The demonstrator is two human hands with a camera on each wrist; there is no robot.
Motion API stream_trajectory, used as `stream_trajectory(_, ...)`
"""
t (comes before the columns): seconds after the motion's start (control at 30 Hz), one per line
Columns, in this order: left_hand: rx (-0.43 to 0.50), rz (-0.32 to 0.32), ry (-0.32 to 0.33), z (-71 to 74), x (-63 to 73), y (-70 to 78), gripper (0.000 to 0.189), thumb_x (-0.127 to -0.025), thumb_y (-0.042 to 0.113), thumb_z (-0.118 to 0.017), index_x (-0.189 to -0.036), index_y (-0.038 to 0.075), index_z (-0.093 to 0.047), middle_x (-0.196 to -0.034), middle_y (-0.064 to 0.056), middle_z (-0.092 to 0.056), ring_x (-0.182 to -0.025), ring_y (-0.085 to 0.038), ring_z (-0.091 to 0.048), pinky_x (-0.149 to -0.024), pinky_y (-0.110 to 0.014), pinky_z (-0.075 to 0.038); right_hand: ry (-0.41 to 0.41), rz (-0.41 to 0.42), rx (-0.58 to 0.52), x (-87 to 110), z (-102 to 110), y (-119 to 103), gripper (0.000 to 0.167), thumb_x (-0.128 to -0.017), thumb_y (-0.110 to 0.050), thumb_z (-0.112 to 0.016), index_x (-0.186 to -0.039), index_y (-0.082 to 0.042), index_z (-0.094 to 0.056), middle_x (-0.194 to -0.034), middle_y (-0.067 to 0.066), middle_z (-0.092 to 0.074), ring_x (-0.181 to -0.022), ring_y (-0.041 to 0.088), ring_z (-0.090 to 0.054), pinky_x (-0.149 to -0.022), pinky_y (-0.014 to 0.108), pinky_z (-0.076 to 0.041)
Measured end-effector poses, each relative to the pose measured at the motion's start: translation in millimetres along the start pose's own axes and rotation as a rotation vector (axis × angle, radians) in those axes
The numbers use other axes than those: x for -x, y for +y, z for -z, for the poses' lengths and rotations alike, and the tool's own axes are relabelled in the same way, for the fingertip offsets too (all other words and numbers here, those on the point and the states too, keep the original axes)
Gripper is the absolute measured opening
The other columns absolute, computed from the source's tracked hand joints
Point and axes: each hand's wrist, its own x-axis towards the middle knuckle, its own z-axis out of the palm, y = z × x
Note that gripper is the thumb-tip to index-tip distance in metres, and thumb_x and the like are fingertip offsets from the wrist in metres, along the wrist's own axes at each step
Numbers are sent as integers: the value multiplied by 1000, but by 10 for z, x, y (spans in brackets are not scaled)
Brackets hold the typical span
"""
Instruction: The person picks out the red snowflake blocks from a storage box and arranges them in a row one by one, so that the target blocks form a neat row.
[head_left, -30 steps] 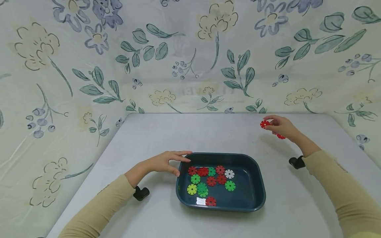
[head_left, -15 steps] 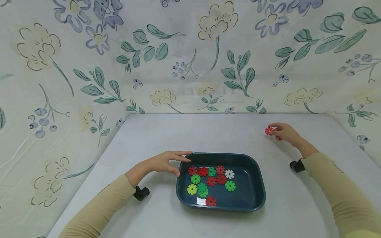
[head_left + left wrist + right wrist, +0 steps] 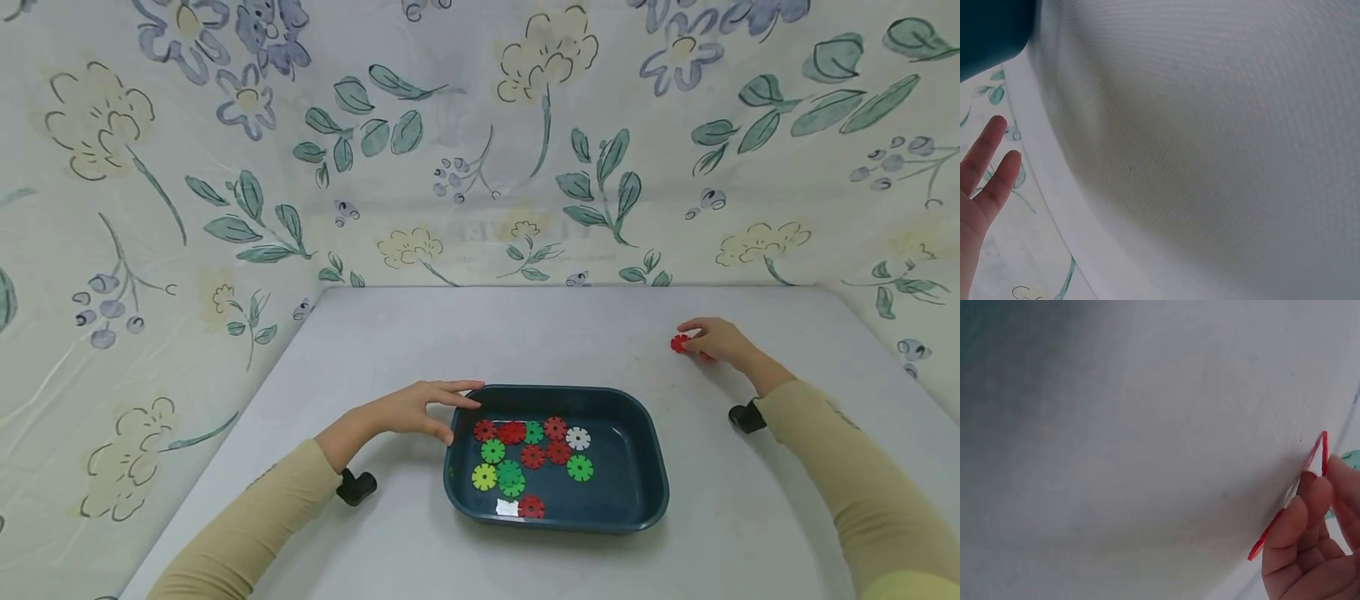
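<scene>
My right hand [image 3: 718, 342] is over the far right of the table, its thumb and fingers pinching a red notched plastic disc [image 3: 680, 343]. More red shows beneath that hand, partly hidden by its fingers; in the right wrist view, thin red edges [image 3: 1266, 534] appear beside the fingertips [image 3: 1317, 495], close to the table surface. Fingers extended and spread, my left hand [image 3: 416, 408] rests at the left rim of a dark teal plastic basin [image 3: 630, 454]. Inside the basin lie several notched discs: red [image 3: 532, 457], green [image 3: 580, 468], yellow [image 3: 483, 477] and white [image 3: 578, 438].
The white table [image 3: 495, 333] ends at a back edge against a floral-patterned cloth [image 3: 480, 225]. Black wrist cameras sit under both wrists, the left one [image 3: 356, 488] and the right one [image 3: 747, 417]. The basin stands near the table's front middle.
My right hand has lowered and come slightly right and nearer, bringing the red disc toward the table. The left hand, basin and discs inside look unmoved.
</scene>
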Motion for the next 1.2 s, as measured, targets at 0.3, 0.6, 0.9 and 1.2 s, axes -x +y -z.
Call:
stream_trajectory(0.3,-13,13,-9,2,2,3,58,-75,21,-74,-129,11,-54,-149,-6,-30,-137,-27,-24,-104,-54,-28,-21,15,180,-23,-25,-49,49,-87,-15,-59,-124,12,-41,-111,31,-47,-83,28,-50,-64,25,-47)
stream_trajectory(0.6,-3,7,-10,8,8,6,57,-76,20,-74,-128,10,-54,-148,-7,-30,-137,-28,-25,-103,-53,-30,-34,-7,198,-29,-39,-83,47,-87,-17,-60,-121,11,-43,-111,31,-48,-87,31,-49,-69,28,-48)
stream_trajectory(0.9,-7,15,-12,9,5,2,57,-76,21,-73,-129,11,-53,-149,-7,-30,-137,-28,-24,-104,-55,-29,-30,-6,202,-15,-36,-106,45,-88,-18,-58,-120,11,-43,-110,31,-47,-87,32,-48,-68,28,-48)
stream_trajectory(1.2,-14,13,-15,13,6,4,57,-76,21,-73,-129,12,-53,-149,-6,-30,-137,-27,-24,-104,-54,-29,86,53,117,148,200,-138,47,-94,-23,-47,-127,10,-37,-110,32,-50,-73,24,-56,-63,29,-50)
